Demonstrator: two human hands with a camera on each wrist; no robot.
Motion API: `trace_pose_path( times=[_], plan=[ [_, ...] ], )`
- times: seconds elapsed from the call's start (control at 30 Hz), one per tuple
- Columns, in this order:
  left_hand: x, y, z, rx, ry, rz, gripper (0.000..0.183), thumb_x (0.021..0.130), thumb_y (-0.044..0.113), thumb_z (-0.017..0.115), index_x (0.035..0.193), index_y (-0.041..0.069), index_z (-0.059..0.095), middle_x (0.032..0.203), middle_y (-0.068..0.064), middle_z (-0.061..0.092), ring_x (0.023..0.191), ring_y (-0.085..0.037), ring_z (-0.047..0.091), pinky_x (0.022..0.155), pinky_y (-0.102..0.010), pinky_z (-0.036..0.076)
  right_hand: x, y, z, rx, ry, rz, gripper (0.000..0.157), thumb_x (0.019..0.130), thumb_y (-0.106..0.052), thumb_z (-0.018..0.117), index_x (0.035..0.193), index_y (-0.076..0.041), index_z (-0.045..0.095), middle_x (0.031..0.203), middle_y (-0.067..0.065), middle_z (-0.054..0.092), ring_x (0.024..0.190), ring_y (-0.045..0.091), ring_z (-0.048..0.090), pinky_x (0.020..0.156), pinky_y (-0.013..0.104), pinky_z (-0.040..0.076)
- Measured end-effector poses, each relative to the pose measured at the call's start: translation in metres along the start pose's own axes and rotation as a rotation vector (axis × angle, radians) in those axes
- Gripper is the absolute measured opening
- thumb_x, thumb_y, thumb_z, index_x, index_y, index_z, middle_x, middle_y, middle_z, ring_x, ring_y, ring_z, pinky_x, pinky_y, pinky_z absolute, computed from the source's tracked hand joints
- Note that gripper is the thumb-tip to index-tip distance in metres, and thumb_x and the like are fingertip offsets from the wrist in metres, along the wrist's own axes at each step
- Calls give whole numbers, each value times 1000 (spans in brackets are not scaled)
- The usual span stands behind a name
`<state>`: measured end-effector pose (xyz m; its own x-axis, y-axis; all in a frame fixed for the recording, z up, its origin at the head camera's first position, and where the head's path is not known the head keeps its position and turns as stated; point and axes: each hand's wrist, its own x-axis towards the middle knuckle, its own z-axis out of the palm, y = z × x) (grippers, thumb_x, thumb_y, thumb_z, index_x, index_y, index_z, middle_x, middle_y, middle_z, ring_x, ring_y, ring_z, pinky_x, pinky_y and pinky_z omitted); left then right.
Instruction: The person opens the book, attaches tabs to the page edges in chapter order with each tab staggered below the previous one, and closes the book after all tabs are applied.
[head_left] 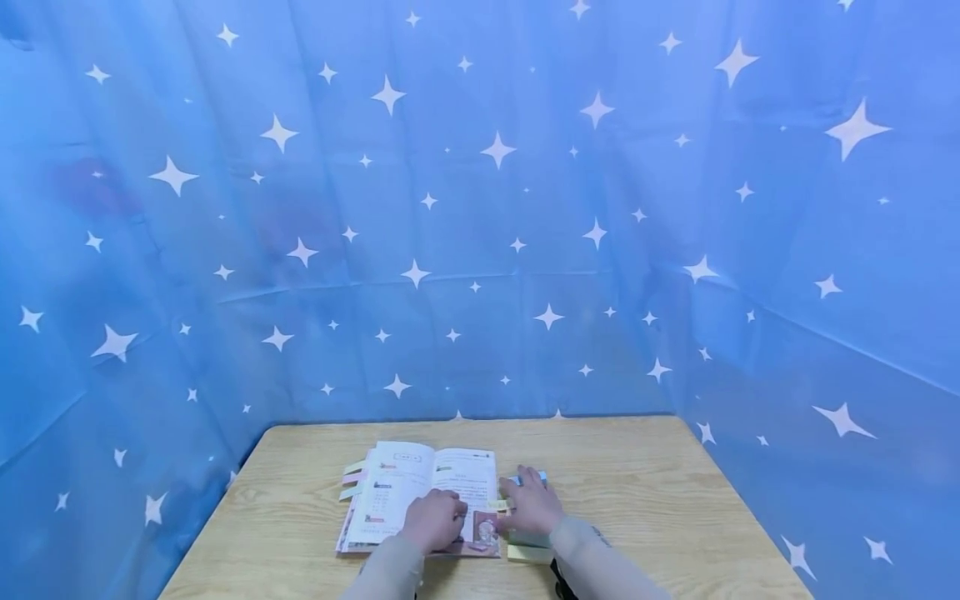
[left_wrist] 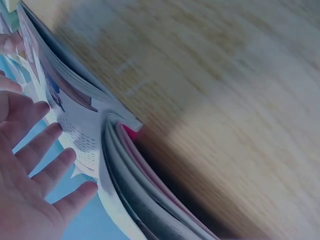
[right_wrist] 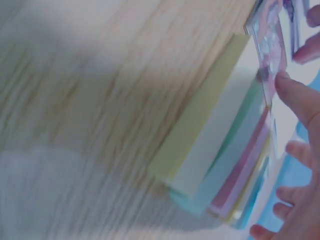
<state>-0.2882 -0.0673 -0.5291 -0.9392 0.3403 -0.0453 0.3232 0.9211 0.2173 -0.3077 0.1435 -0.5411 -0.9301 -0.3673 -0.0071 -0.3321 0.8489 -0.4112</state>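
Observation:
An open book (head_left: 393, 492) with printed pages lies on the table, its page stacks seen edge-on in the left wrist view. My left hand (head_left: 435, 521) rests over the lower middle of the spread, fingers extended and slightly apart. At the book's right edge is my right hand (head_left: 534, 504), fingers spread above a set of coloured sticky tabs (right_wrist: 215, 145). Its thumb (right_wrist: 295, 95) is at the illustrated page corner; whether it presses the paper I cannot tell. A small yellow tab (head_left: 498, 505) shows at the right page edge, beside that hand.
Several coloured tabs (head_left: 352, 479) stick out from the book's left edge. Wood-grain table (head_left: 660, 508) surrounds the book. A blue curtain (head_left: 480, 208) with white stars hangs behind and at both sides.

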Motion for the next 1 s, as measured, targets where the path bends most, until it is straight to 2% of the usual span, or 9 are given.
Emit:
trace_pose_path(
  times=[0.13, 0.3, 0.4, 0.53, 0.67, 0.83, 1.0],
  plan=[
    [-1, -1, 3, -7, 1, 30, 38, 81, 35, 68, 116, 20, 72, 123, -3, 64, 116, -29, 56, 91, -57, 46, -3, 5, -3, 22, 41, 7, 69, 76, -39, 77, 133, -4, 57, 144, 33, 35, 133, 51, 30, 97, 74, 30],
    [-2, 0, 8, -25, -68, 147, 83, 65, 58, 79, 134, 18, 59, 140, -5, 53, 130, -29, 45, 104, -58, 36, -12, 11, -3, 60, 85, -10, 66, 77, -37, 77, 131, -4, 58, 142, 34, 37, 132, 52, 32, 96, 75, 29],
    [-3, 0, 8, -41, -112, 169, 96, 60, 60, 82, 141, 17, 52, 147, -7, 45, 136, -30, 38, 110, -58, 28, -20, 14, -2, 52, 128, -60, 63, 78, -36, 77, 129, -4, 60, 139, 33, 41, 129, 52, 36, 95, 74, 32],
    [-2, -2, 9, -56, -129, 154, 96, 59, 55, 84, 141, 16, 52, 150, -8, 41, 139, -30, 34, 112, -55, 26, -30, 17, 1, -2, 172, -120, 60, 77, -36, 77, 125, -4, 62, 136, 30, 47, 125, 51, 42, 92, 69, 39],
    [0, -7, 11, -74, -125, 147, 91, 62, 52, 84, 140, 16, 53, 150, -8, 41, 139, -30, 34, 112, -50, 29, -38, 16, 5, -22, 182, -143, 56, 78, -36, 76, 123, -4, 63, 135, 28, 49, 124, 47, 45, 92, 66, 42],
    [2, -9, 13, -107, -126, 145, 88, 65, 53, 82, 140, 16, 53, 149, -8, 42, 138, -29, 35, 111, -45, 32, -43, 11, 7, 0, 184, -144, 50, 81, -34, 74, 122, -6, 64, 136, 27, 50, 125, 44, 46, 95, 66, 40],
    [2, -11, 9, -161, -164, 153, 80, 70, 52, 80, 137, 15, 56, 147, -9, 44, 137, -30, 37, 111, -45, 32, -45, 6, 8, 6, 195, -163, 42, 82, -30, 73, 116, -6, 67, 134, 26, 52, 124, 43, 48, 95, 65, 41]
  ],
)
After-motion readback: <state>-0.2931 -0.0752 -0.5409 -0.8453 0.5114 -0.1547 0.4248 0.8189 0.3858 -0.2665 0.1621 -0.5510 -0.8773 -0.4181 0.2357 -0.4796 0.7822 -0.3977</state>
